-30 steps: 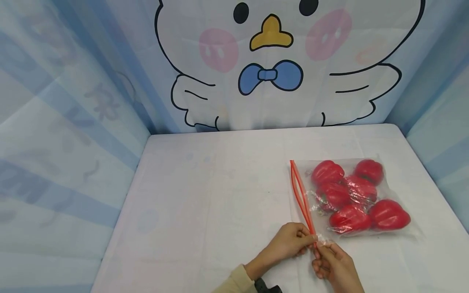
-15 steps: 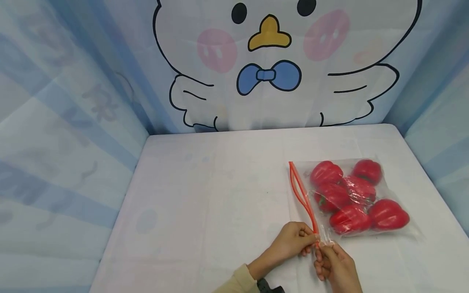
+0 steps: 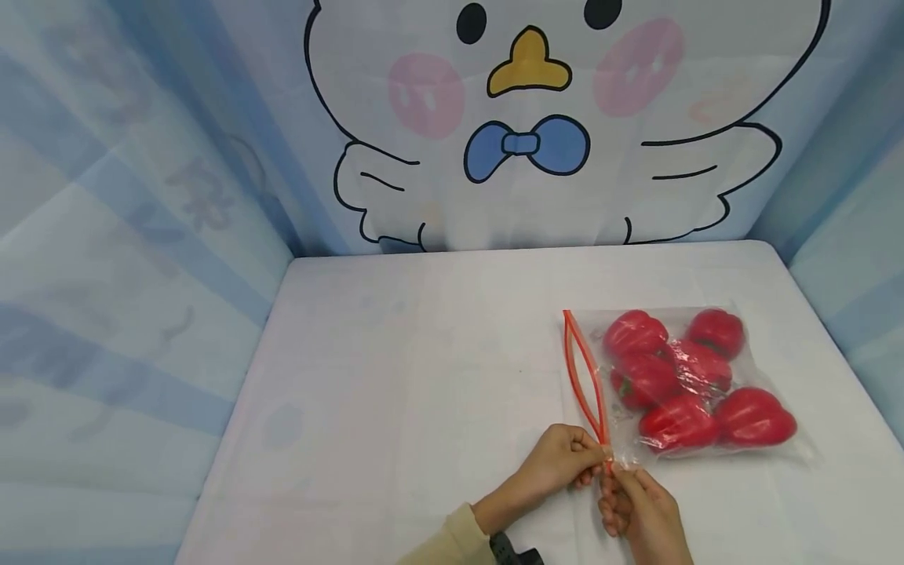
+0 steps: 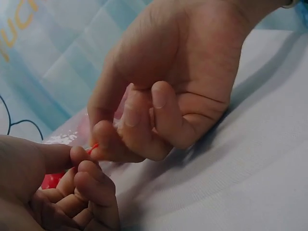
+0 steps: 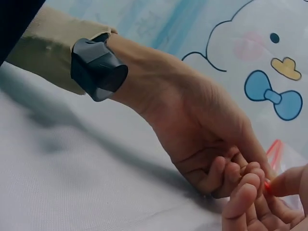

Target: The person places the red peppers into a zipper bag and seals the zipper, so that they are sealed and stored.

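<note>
A clear zip bag (image 3: 627, 433) lies flat on the table's right side, with several red bell peppers (image 3: 678, 424) in it. Its red zip strips (image 3: 570, 369) run along the left edge; they bow apart midway and come together at the near corner. There my left hand (image 3: 561, 464) pinches the strips between thumb and forefinger. Right beside it, my right hand (image 3: 644, 506) pinches the end of the same corner. In the left wrist view a short bit of red strip (image 4: 93, 148) shows between both hands' fingertips. The fingers hide the rest of that corner.
A white cloth covers the table (image 3: 424, 377). Behind it hangs a curtain (image 3: 523, 212) with a cartoon bird, and blue patterned curtains (image 3: 141, 314) close off both sides. A dark camera (image 5: 98, 70) is strapped to the left wrist.
Both hands stay at the bag's near corner, pinching, with only slight shifts. The gap between the red strips has widened toward the hands. The peppers remain in place.
</note>
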The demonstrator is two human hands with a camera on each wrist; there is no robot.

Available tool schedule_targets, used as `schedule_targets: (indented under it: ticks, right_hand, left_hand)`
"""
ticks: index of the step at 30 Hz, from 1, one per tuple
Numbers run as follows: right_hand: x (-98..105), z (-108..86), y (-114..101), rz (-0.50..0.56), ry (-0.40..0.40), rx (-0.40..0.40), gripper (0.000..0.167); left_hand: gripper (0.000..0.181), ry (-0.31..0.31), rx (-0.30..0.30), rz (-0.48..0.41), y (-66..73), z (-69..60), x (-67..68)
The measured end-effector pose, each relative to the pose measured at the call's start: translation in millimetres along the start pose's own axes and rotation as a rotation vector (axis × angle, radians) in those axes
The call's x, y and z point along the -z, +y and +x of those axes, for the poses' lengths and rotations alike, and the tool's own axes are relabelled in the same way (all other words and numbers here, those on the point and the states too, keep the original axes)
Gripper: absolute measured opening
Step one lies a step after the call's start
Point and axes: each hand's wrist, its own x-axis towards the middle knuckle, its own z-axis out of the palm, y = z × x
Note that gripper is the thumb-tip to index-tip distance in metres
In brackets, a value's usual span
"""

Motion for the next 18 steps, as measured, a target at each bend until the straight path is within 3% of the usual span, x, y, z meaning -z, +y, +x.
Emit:
schedule_targets:
  ticks: [9,15,18]
  right_hand:
    - [-0.2,1.5,-4.9,-0.004,-0.003,-0.025,0.028]
    - [0.5,2.3,-4.8,-0.035,0.018,-0.031,0.024]
    - [0.7,2.8,-2.6,-0.044,0.018,-0.01,0.024]
  left_hand:
    - [0.023,0.039,0.036,0.009,1.5,-2.9,-1.3]
    - [0.021,0.016,0.08,0.057,4.2,-4.7,1.0]
    - [0.022,-0.004,0.087,0.037,3.7,-4.6,1.1]
